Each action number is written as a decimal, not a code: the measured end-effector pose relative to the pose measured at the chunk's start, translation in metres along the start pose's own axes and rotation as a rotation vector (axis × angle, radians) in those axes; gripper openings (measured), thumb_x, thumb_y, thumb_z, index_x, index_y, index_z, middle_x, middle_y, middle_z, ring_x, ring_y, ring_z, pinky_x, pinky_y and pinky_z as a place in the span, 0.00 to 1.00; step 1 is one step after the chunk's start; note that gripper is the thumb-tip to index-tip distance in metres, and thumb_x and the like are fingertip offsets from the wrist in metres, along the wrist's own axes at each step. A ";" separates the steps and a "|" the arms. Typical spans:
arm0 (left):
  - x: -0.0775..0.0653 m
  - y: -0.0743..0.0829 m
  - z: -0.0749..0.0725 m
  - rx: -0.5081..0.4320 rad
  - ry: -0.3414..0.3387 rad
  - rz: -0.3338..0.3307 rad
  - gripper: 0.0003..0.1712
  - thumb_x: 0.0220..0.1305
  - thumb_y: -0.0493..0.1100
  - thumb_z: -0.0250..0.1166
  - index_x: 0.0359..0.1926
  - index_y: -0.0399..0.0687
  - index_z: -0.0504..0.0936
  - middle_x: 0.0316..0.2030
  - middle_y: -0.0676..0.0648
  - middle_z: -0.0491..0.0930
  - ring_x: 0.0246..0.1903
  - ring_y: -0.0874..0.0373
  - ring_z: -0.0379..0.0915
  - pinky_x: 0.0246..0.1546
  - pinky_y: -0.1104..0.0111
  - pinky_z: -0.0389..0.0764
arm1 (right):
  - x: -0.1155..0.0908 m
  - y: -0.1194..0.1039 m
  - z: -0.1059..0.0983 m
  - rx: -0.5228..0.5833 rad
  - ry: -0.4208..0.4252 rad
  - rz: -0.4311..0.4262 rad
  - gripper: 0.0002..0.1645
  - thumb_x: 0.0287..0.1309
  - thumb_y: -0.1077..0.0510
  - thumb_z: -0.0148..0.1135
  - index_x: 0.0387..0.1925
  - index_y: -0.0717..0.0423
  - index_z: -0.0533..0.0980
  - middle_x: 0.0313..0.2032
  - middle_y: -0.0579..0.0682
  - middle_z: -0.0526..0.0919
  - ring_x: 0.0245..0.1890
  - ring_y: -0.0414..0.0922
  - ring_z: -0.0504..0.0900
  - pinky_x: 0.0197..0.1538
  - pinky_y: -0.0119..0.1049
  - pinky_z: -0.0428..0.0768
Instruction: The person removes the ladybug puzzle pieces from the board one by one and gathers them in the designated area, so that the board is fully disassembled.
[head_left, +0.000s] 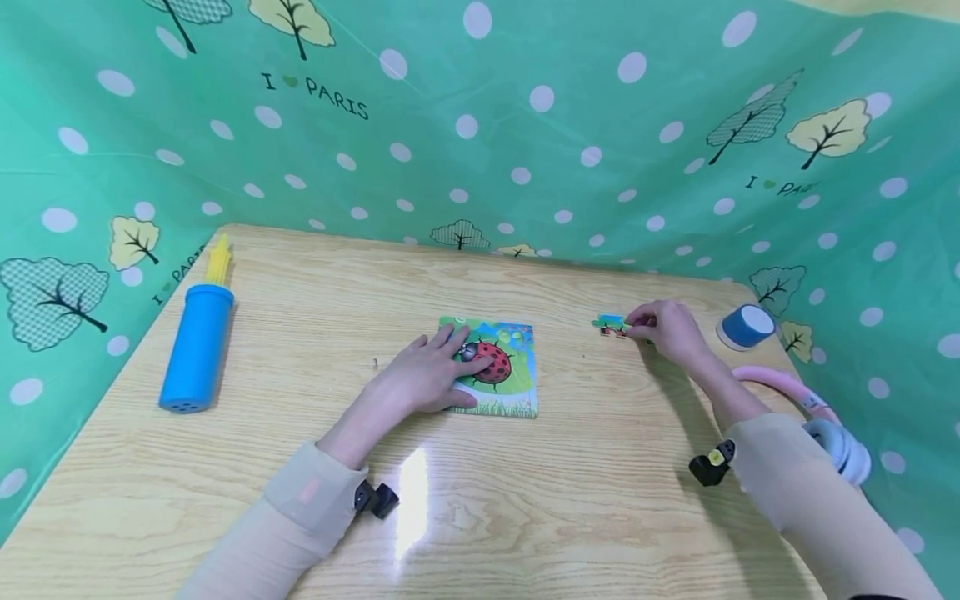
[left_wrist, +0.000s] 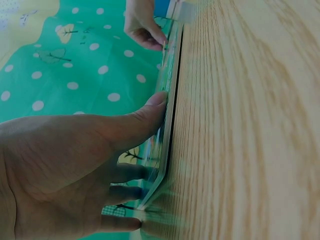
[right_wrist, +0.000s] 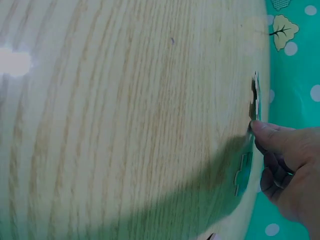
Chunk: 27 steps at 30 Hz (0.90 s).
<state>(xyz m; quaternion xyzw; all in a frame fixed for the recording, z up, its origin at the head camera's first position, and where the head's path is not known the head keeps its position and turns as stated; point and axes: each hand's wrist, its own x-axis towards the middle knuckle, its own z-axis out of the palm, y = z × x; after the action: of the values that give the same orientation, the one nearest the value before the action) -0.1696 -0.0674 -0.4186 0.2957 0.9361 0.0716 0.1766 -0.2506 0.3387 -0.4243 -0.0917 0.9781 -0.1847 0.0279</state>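
Observation:
My left hand [head_left: 427, 375] lies with spread, straight fingers on a square ladybug picture puzzle [head_left: 512, 375] in the middle of the table. In the left wrist view, its thumb [left_wrist: 142, 122] rests along the edge of the thin puzzle board [left_wrist: 167, 145]. Farther right, my right hand [head_left: 671, 332] pinches a small puzzle piece [head_left: 611, 323] with blue, green and reddish parts between thumb and fingers. The right wrist view has the pinched piece [right_wrist: 256, 97] nearly edge-on. Another flat piece [right_wrist: 242, 172] lies on the table below that hand, in its shadow.
A blue hand pump [head_left: 197, 346] with a yellow nozzle lies at the left. At the right are a blue-and-white round container [head_left: 746, 326] and pink-and-grey headphones [head_left: 783, 383], partly behind the right forearm. A green dotted cloth [head_left: 487, 158] hangs around the wooden table [head_left: 540, 508].

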 end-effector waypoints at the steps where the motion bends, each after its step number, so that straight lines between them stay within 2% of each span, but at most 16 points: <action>1: 0.000 0.000 0.000 0.000 0.001 0.000 0.41 0.69 0.68 0.60 0.79 0.71 0.60 0.83 0.38 0.43 0.82 0.37 0.39 0.78 0.39 0.57 | 0.000 0.000 0.000 -0.005 0.000 0.002 0.08 0.63 0.60 0.71 0.42 0.59 0.87 0.39 0.59 0.89 0.40 0.53 0.84 0.44 0.41 0.77; 8: 0.000 0.001 0.000 0.001 0.002 -0.002 0.41 0.69 0.68 0.60 0.79 0.71 0.60 0.83 0.38 0.43 0.82 0.37 0.39 0.78 0.39 0.58 | -0.004 -0.002 0.000 -0.063 0.027 -0.043 0.09 0.62 0.62 0.71 0.42 0.62 0.87 0.42 0.63 0.88 0.43 0.59 0.85 0.48 0.55 0.81; 17: -0.001 0.000 -0.001 -0.004 0.001 -0.002 0.41 0.69 0.68 0.60 0.79 0.70 0.60 0.83 0.38 0.42 0.82 0.37 0.38 0.78 0.39 0.56 | -0.005 -0.002 -0.001 -0.074 0.045 -0.058 0.10 0.61 0.63 0.71 0.44 0.60 0.87 0.44 0.63 0.88 0.44 0.59 0.85 0.49 0.57 0.82; 21: -0.001 0.000 0.000 -0.011 0.001 -0.007 0.41 0.69 0.68 0.60 0.79 0.71 0.60 0.83 0.38 0.42 0.82 0.37 0.37 0.78 0.39 0.56 | -0.005 -0.002 -0.004 -0.040 0.063 -0.043 0.10 0.63 0.62 0.70 0.45 0.60 0.87 0.44 0.62 0.88 0.41 0.57 0.85 0.42 0.50 0.82; 27: -0.002 -0.001 0.000 -0.026 0.010 -0.008 0.41 0.68 0.67 0.61 0.78 0.70 0.61 0.83 0.38 0.43 0.82 0.37 0.39 0.78 0.39 0.56 | -0.004 -0.015 -0.010 0.061 0.159 0.007 0.10 0.69 0.61 0.65 0.47 0.60 0.86 0.42 0.62 0.88 0.34 0.50 0.79 0.32 0.33 0.73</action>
<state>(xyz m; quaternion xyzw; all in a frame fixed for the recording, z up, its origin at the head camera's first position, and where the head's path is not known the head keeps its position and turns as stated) -0.1684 -0.0689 -0.4180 0.2892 0.9371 0.0844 0.1760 -0.2450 0.3296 -0.4092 -0.0725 0.9714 -0.2212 -0.0466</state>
